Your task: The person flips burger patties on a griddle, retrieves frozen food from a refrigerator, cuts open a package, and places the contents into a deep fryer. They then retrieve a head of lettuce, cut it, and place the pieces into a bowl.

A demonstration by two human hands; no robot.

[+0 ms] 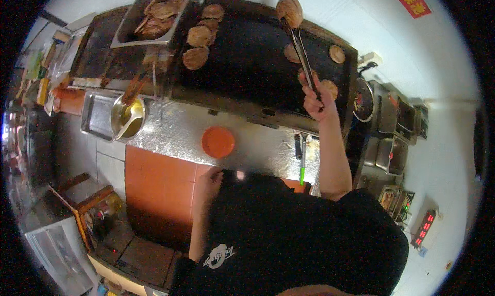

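Note:
My right hand (317, 103) is closed round the handles of metal tongs (304, 54), reaching out over the dark flat griddle (242, 54). At the far end, the tongs' tips meet a round browned flatbread (290, 11), raised at the griddle's back edge. Under and beside the tongs lie several more flatbreads (337, 54), one partly hidden by my hand. Another overlapping group of flatbreads (199, 36) rests on the griddle's left side. My left hand (210, 180) hangs low by my body, near the counter's front edge; its fingers are blurred and dim.
A deep metal pan (172, 30) of browned flatbreads stands at the back left. Nearer are a pot (119, 113) with yellow liquid and a brush, a metal tray (95, 110), an orange-red bowl (217, 142) and a green-handled tool (302, 172). Metal containers (392, 154) line the right.

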